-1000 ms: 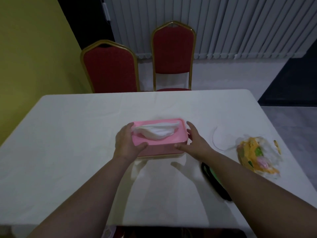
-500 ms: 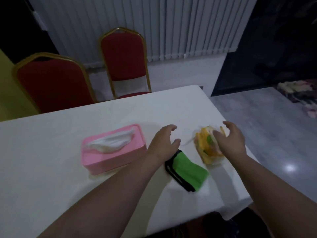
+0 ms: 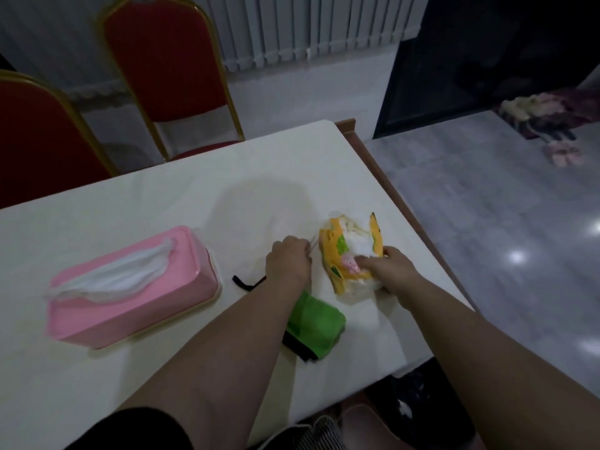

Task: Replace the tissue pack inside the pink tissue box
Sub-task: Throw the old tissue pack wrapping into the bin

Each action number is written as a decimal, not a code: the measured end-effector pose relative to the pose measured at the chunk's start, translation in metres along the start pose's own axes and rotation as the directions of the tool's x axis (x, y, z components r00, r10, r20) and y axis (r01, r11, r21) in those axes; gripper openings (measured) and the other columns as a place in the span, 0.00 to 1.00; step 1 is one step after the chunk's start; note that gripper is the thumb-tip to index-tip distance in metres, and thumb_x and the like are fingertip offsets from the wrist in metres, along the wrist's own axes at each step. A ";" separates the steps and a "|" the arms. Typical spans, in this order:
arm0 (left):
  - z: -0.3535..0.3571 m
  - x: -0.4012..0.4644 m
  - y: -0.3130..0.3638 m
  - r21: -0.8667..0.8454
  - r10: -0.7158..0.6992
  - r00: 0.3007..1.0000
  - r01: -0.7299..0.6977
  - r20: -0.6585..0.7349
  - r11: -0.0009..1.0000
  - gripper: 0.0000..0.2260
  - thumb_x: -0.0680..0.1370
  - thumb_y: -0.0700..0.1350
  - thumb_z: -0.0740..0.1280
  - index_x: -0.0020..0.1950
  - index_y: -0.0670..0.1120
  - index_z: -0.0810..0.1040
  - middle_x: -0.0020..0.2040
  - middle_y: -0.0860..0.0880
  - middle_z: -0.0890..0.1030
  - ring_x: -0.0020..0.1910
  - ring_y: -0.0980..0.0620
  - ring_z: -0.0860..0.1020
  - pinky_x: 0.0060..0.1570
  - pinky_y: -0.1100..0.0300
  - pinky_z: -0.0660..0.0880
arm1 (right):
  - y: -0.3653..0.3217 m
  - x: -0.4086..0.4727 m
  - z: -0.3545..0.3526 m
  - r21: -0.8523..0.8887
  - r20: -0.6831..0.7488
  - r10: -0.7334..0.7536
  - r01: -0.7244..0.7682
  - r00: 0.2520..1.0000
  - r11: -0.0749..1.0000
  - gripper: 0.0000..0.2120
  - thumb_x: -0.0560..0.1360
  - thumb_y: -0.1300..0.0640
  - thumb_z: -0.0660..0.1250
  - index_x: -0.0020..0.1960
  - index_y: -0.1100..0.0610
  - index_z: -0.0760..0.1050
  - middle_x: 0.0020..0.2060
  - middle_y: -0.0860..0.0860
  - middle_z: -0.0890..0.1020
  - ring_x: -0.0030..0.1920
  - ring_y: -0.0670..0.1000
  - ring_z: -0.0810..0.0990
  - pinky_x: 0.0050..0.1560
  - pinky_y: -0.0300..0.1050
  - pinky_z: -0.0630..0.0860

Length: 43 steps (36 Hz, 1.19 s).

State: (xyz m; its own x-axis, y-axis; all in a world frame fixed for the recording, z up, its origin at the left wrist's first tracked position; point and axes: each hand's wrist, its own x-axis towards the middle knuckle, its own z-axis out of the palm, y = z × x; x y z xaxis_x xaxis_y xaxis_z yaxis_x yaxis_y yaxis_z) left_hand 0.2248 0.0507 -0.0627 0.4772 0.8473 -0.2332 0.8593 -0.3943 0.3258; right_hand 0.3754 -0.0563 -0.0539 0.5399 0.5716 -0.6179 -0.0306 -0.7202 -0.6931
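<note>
My right hand [image 3: 391, 271] is gripping the wrapper [image 3: 349, 254], its long axis pointing away. My left hand [image 3: 287, 259] fingers are pinching its edge. The pink tissue box [image 3: 130, 287] is lying crosswise.

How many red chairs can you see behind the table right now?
2. One red chair stands at the far left edge, partly cut off by the frame; the other red chair stands beside it, nearer the table's middle. More could sit outside the view.

White table [image 3: 162, 196] across the lower frame, two red gold-framed chairs [image 3: 168, 60] upper left, pale vertical blinds [image 3: 308, 24] top centre, grey glossy floor [image 3: 487, 222] right, dark doorway [image 3: 487, 53] upper right, dim light.
</note>
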 end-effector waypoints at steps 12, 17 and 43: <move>-0.004 -0.001 0.024 -0.268 0.019 1.000 -0.025 -0.025 0.963 0.14 0.80 0.46 0.57 0.50 0.45 0.81 0.49 0.44 0.82 0.48 0.45 0.78 0.42 0.59 0.70 | 0.008 -0.004 0.007 0.178 -0.016 -0.019 0.021 1.000 0.984 0.27 0.62 0.53 0.77 0.60 0.56 0.76 0.50 0.54 0.82 0.46 0.55 0.81 0.39 0.43 0.78; -0.015 -0.014 0.058 -0.454 0.109 0.993 -0.122 -0.056 0.883 0.14 0.81 0.45 0.56 0.54 0.46 0.81 0.50 0.46 0.83 0.50 0.47 0.78 0.42 0.63 0.66 | 0.015 -0.022 -0.015 0.343 -0.092 -0.085 0.112 0.992 0.933 0.28 0.60 0.54 0.77 0.59 0.55 0.78 0.49 0.53 0.84 0.46 0.54 0.83 0.47 0.49 0.81; 0.109 -0.186 0.270 -0.528 0.548 0.802 -0.367 0.238 0.766 0.12 0.80 0.45 0.59 0.54 0.47 0.82 0.50 0.47 0.83 0.45 0.50 0.76 0.41 0.61 0.67 | 0.241 -0.181 -0.163 0.665 -0.528 0.290 0.176 0.798 0.725 0.24 0.66 0.56 0.76 0.60 0.57 0.75 0.51 0.55 0.83 0.48 0.55 0.83 0.46 0.50 0.81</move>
State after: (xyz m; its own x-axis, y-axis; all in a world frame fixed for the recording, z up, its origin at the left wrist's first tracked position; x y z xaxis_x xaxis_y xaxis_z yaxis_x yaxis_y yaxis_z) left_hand 0.3880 -0.2525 -0.0313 0.8973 0.3790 -0.2263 0.3859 -0.4246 0.8190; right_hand 0.4072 -0.3971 -0.0485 0.8660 0.0399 -0.4984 -0.4868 -0.1600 -0.8587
